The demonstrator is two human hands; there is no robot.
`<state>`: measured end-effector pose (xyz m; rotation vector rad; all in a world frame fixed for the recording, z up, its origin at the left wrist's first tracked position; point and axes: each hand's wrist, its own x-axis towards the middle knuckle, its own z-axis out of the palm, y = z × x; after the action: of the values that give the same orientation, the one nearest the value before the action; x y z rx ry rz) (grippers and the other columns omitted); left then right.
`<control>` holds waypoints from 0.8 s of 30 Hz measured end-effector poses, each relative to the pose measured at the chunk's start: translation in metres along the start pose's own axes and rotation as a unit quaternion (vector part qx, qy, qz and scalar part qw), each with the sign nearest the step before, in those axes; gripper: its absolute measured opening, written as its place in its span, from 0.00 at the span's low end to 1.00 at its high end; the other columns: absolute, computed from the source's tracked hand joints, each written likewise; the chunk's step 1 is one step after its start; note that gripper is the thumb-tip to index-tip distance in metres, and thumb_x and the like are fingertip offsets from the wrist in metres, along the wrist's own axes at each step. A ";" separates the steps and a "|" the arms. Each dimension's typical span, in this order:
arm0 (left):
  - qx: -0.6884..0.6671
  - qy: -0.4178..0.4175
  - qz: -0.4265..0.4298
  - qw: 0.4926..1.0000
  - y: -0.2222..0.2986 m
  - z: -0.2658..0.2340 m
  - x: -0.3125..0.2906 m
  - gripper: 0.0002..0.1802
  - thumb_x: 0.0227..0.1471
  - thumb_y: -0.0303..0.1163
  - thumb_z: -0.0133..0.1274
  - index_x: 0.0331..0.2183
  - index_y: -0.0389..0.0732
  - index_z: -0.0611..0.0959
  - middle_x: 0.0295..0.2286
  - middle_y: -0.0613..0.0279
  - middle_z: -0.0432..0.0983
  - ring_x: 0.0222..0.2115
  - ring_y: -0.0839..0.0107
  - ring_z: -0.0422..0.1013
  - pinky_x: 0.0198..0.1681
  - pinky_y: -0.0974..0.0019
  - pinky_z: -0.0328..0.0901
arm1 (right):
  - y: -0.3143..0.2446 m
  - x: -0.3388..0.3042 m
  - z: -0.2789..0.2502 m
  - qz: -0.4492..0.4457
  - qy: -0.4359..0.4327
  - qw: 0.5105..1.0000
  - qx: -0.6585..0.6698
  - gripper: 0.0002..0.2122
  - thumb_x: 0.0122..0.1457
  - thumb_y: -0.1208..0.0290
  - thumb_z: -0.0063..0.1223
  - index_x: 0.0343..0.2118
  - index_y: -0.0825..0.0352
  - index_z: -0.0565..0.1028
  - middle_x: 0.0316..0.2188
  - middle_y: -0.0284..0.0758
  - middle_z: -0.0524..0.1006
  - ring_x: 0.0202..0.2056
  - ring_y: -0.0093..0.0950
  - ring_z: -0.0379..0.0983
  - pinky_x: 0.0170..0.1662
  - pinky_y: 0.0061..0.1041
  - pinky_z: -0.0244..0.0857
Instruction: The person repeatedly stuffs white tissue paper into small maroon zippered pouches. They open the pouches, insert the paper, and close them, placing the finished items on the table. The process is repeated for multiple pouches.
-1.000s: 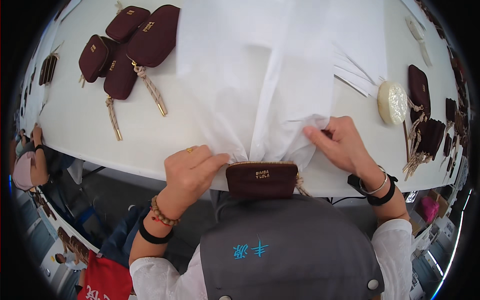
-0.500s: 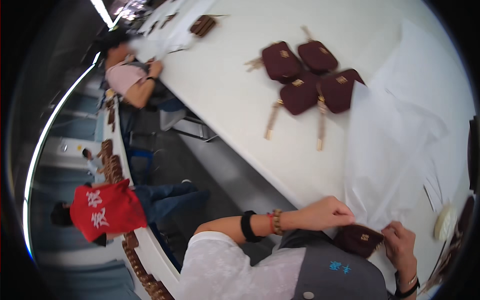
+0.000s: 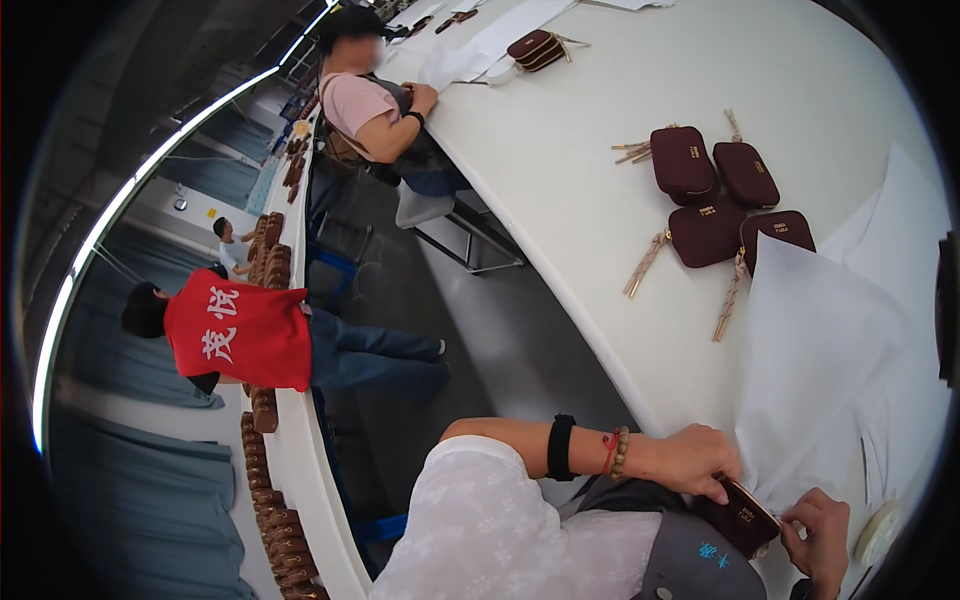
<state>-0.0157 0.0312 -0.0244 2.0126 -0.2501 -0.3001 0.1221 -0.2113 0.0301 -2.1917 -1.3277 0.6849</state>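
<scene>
Against my apron, at the near table edge, I hold a small dark maroon zip pouch (image 3: 737, 520) with gold lettering on its front. My left hand (image 3: 700, 458) grips the pouch's upper left corner, thumb on the front. Fingers of my right hand (image 3: 818, 530) are pinched at the right end of its gold zip edge; whether they hold a zip pull or the fabric is hidden. Sheets of thin white paper (image 3: 820, 350) lie just beyond both hands. Farther along the table rest several similar maroon pouches (image 3: 708, 232) with braided, gold-tipped pulls.
A long white table (image 3: 560, 200) runs away from me. A round pale object (image 3: 877, 533) lies beside my right hand. One co-worker in pink (image 3: 365, 110) sits along the table's left edge; another in red (image 3: 240, 330) stands by a side bench holding rows of brown pouches (image 3: 270, 500).
My view has turned, so the table and people appear farther right and lower. The pouch stays between both hands, its zip edge now tilted down toward my right hand.
</scene>
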 end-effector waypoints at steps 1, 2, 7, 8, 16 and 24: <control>0.024 0.022 0.010 0.999 -0.001 0.002 -0.001 0.12 0.42 0.36 0.59 0.29 0.41 0.79 0.27 0.61 0.73 0.27 0.57 0.70 0.28 0.58 0.63 | -0.003 -0.002 0.000 -0.007 0.012 1.000 0.009 0.05 0.32 0.79 0.57 0.17 0.66 0.75 0.18 0.36 0.70 0.16 0.32 0.65 0.20 0.28 0.58; 0.028 0.030 0.012 0.999 0.002 0.002 -0.002 0.11 0.41 0.35 0.60 0.28 0.41 0.78 0.29 0.62 0.72 0.27 0.58 0.70 0.28 0.58 0.63 | -0.006 -0.003 0.001 -0.014 0.024 0.999 0.016 0.05 0.32 0.79 0.57 0.17 0.67 0.74 0.18 0.36 0.70 0.16 0.33 0.65 0.21 0.28 0.59; 0.009 0.112 0.095 0.989 0.016 0.005 -0.006 0.10 0.41 0.32 0.60 0.25 0.39 0.75 0.34 0.64 0.68 0.27 0.60 0.69 0.27 0.59 0.63 | 0.005 -0.009 0.018 -0.021 -0.067 0.997 -0.015 0.06 0.33 0.78 0.56 0.14 0.67 0.69 0.16 0.36 0.67 0.16 0.29 0.65 0.19 0.25 0.56; 0.003 0.095 0.104 0.990 0.015 0.005 -0.006 0.10 0.42 0.32 0.59 0.25 0.39 0.74 0.33 0.64 0.68 0.27 0.59 0.70 0.26 0.59 0.63 | 0.009 -0.011 0.013 0.035 -0.071 0.996 0.048 0.06 0.33 0.78 0.56 0.14 0.67 0.68 0.16 0.35 0.66 0.16 0.27 0.64 0.18 0.24 0.55; 0.033 -0.014 0.121 0.992 0.004 0.000 -0.005 0.10 0.47 0.31 0.53 0.30 0.41 0.69 0.31 0.62 0.68 0.29 0.57 0.70 0.27 0.56 0.63 | 0.003 -0.002 0.010 -0.011 -0.087 0.989 0.121 0.05 0.35 0.81 0.53 0.14 0.69 0.68 0.18 0.35 0.69 0.17 0.26 0.64 0.20 0.23 0.56; 0.068 -0.106 0.099 0.987 0.007 -0.016 0.012 0.08 0.48 0.32 0.52 0.30 0.43 0.70 0.31 0.64 0.70 0.31 0.57 0.70 0.28 0.54 0.63 | -0.028 0.008 -0.005 0.034 -0.066 0.986 0.149 0.06 0.38 0.81 0.56 0.15 0.69 0.68 0.19 0.37 0.71 0.14 0.26 0.64 0.18 0.22 0.55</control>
<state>0.0006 0.0378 -0.0129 2.0710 -0.6163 -0.3790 0.1103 -0.1932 0.0502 -1.9857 -1.1316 1.0007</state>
